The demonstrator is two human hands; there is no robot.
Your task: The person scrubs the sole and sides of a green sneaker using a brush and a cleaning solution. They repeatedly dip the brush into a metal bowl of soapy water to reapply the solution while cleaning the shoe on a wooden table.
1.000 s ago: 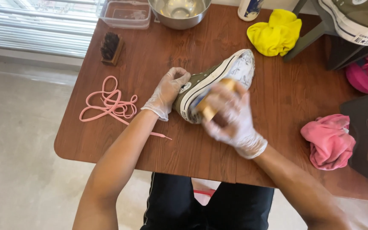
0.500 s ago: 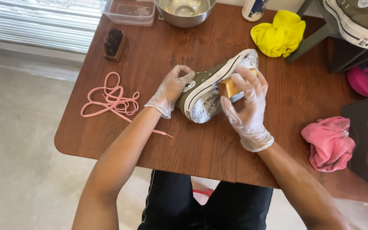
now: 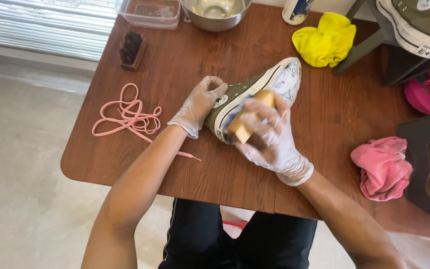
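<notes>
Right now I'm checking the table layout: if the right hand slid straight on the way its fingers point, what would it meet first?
Likely the yellow cloth, past the shoe's toe; the right hand points up-right, though depth is unclear.

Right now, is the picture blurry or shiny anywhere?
In the head view, the right hand and its wooden brush look a bit smeared; the left hand on the green shoe is sharper. Daylight glares on the floor and gleams in the metal bowl. The table edges bend slightly.

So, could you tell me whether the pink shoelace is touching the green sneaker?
Apart. The head view shows bare brown table between the pink shoelace and the green sneaker, with the gloved left hand lying in that gap.
</notes>
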